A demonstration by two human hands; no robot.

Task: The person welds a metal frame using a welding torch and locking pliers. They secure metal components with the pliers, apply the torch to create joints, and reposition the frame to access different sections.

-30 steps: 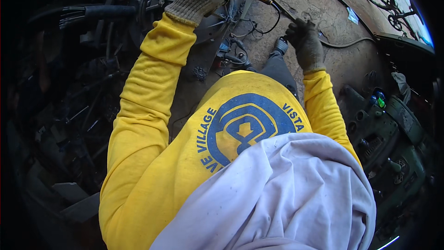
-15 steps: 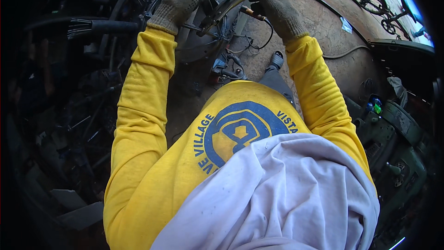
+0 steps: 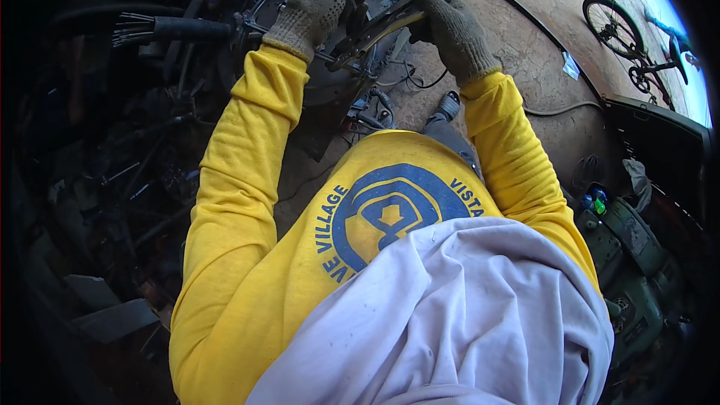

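Observation:
My right hand (image 3: 456,34), in a grey knit work glove, is closed on the right end of a curved metal piece (image 3: 382,32). This narrow piece slants down to the left between my hands, with a lighter strip along one side. My left hand (image 3: 319,6), in a matching glove, is just above and left of it. Its thumb and fingers are apart and point right; their tips merge with dark parts, so any contact is unclear. Behind and below lie dark metal parts with cables. A thick black cable (image 3: 191,31) with bare strands sticks out to the left.
To the left, dim clutter includes pale flat boards (image 3: 112,321). A bicycle (image 3: 619,30) stands at the far right beyond a dark floor edge. Nearer right are a hose (image 3: 566,109) and green machinery (image 3: 637,307). My sandalled foot (image 3: 448,105) stands on the brown floor.
My left hand has shifted right, closer to the curved piece. The curved piece sits slightly lower and flatter. The surroundings have shifted a little in view.

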